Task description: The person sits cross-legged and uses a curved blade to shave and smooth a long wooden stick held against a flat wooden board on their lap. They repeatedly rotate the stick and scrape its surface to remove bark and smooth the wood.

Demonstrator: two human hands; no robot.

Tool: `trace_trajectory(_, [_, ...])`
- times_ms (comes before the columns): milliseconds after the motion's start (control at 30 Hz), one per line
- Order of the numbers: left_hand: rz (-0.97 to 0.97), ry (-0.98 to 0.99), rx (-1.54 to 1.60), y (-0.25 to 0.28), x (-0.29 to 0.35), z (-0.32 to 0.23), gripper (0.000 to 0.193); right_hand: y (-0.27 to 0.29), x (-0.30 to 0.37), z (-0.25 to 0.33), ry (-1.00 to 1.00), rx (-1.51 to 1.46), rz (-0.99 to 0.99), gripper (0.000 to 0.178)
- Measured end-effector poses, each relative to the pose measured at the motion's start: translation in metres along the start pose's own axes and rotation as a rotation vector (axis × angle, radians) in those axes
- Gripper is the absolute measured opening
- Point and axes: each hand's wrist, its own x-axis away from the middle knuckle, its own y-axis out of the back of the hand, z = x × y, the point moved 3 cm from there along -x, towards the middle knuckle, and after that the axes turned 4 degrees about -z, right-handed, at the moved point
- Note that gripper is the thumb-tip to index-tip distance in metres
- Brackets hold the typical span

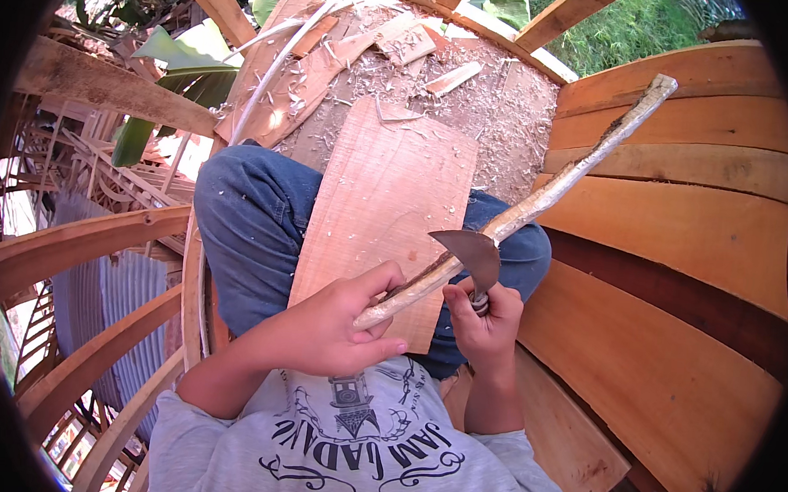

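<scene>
While left hand (342, 323) grips near end of stick (541, 200), fingers part-curled round it, right hand (489, 325) makes tight fist round knife handle (478, 304). Curved blade (478, 255) crosses stick near its middle. Stick slants up rightward above board (397, 176) on jeans (256, 214). Wood shavings (526, 89) scattered beyond.

L grip (342, 323) curled, L forearm (239, 360) diag from lower L; R grip (489, 325) fisted tight, R forearm (496, 395) approx vert.
</scene>
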Motion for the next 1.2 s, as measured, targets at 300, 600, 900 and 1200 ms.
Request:
trace_trajectory(300, [-0.058, 0.026, 0.015, 0.000, 0.000, 0.006, 0.041, 0.003, 0.003, 0.004, -0.105, -0.058, 0.428, 0.013])
trace_trajectory(600, [-0.074, -0.003, -0.099, 0.007, 0.008, -0.003, 0.031, -0.008, 0.006, 0.001, -0.229, -0.123, 0.250, 0.016])
trace_trajectory(900, [-0.123, 0.050, -0.116, 0.006, 0.015, 0.000, 0.037, -0.009, 0.007, 0.002, -0.204, -0.117, 0.431, 0.017])
trace_trajectory(1200, [-0.130, 0.032, -0.151, 0.007, 0.023, 0.009, 0.031, -0.008, 0.012, 0.001, -0.408, -0.174, 0.386, 0.018])
